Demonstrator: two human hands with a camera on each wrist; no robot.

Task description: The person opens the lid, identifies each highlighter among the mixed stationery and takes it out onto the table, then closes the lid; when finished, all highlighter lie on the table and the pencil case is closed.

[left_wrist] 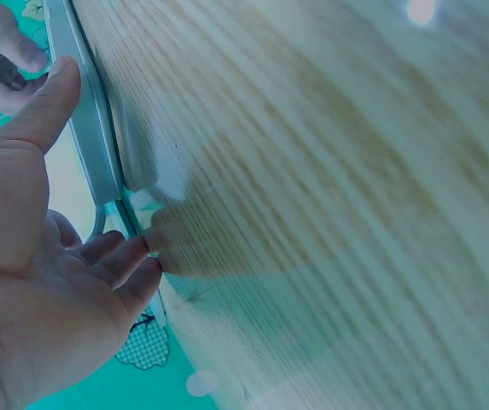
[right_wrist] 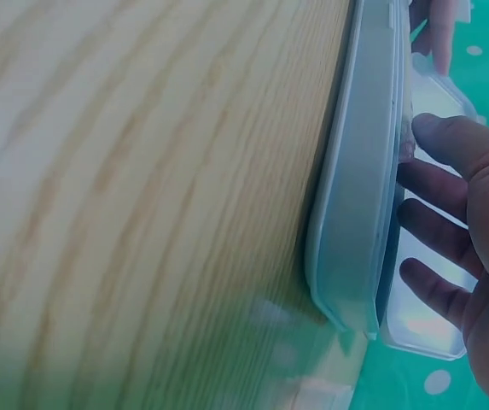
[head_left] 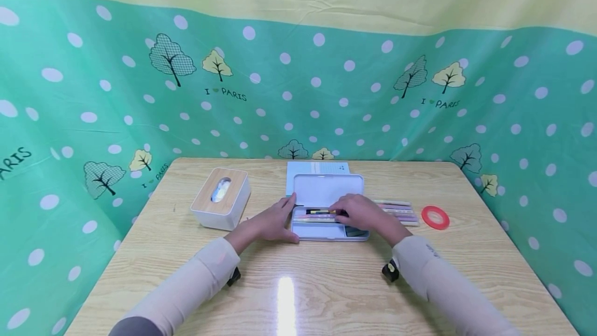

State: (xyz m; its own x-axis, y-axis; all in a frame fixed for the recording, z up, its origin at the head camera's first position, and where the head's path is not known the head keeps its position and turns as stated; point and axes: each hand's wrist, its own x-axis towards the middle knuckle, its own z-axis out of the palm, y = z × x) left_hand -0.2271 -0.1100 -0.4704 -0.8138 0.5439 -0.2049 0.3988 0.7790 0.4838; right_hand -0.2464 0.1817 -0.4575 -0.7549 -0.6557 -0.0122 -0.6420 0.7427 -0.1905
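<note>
An open pencil case [head_left: 319,231], white inside, lies on the table with its lid [head_left: 328,190] tipped back. My left hand [head_left: 272,222] grips its left end, thumb at the front corner and fingers towards the hinge. In the left wrist view the thumb of that hand [left_wrist: 35,248] stretches along the case's front wall [left_wrist: 96,128]. My right hand [head_left: 361,213] reaches over the case's right part, pinching the end of a pen between thumb and forefinger. Several pens [head_left: 314,218] lie in the back compartment, and a dark item [head_left: 355,232] sits in the front right corner.
A light blue booklet [head_left: 317,167] lies behind the case, partly under the lid. More pens [head_left: 401,211] rest to the right, beside a red tape roll [head_left: 436,217]. A tissue box [head_left: 221,198] with a wooden top stands at the left. A patterned curtain [head_left: 280,82] borders the table.
</note>
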